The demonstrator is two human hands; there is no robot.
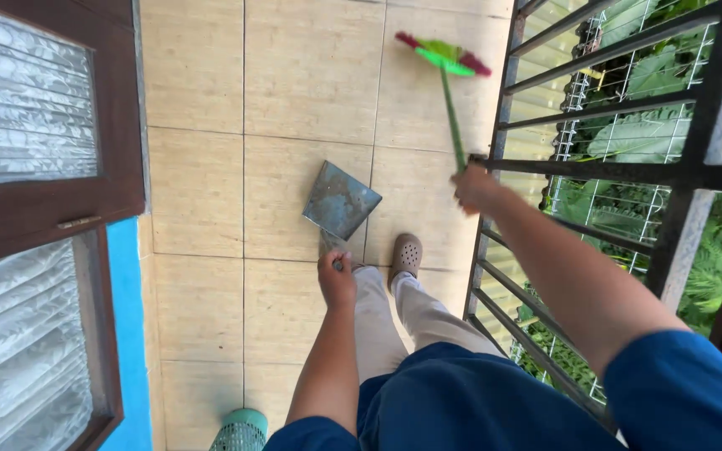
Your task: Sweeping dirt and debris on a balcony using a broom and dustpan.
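From my remote seat I look straight down on a balcony floor of beige square tiles (202, 192). The left hand (336, 280) is closed around the handle of a grey-blue square metal dustpan (340, 200), which hangs just above the tiles in the middle of the scene, its pan pointing to the far side. The right hand (474, 188) grips the thin green stick of a broom with a green and dark red head (444, 57); the head is at the far end, near the black metal railing (628, 171) on the right (the head looks blurred). Below the dustpan I see a beige perforated clog (405, 255) on the foot. On the left stands a dark brown wooden window frame (119, 108) with white lace curtain, and a green mesh basket (242, 430) is at the near edge.
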